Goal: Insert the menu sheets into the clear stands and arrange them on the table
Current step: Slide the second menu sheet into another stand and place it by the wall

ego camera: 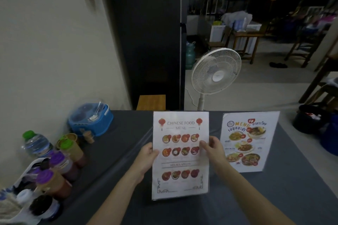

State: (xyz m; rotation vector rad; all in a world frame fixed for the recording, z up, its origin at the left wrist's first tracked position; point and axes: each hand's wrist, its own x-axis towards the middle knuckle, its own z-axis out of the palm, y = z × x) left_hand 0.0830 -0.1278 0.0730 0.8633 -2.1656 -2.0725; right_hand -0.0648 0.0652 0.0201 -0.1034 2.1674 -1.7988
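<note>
- Hands frame the Chinese food menu from both sides: the left hand pinches its left edge with the thumb laid over the front, and the right hand grips the right edge with fingertips on the printed face. Holding it by both edges likely keeps the panel square while it is seated or positioned.
- A glossy edge along the bottom of that menu suggests the sheet already sits inside a clear stand; whether the base touches the table or hangs just above it, I cannot tell.
- Right of the Chinese food menu, and near it, the Thai menu stand stands upright on the grey cloth, tilted slightly back, facing the person, so it appears finished and placed.
- Left of the Chinese food menu, well apart, condiment bottles, a water bottle and a blue basket crowd the wall side, which probably explains keeping the menus toward the open middle.
</note>
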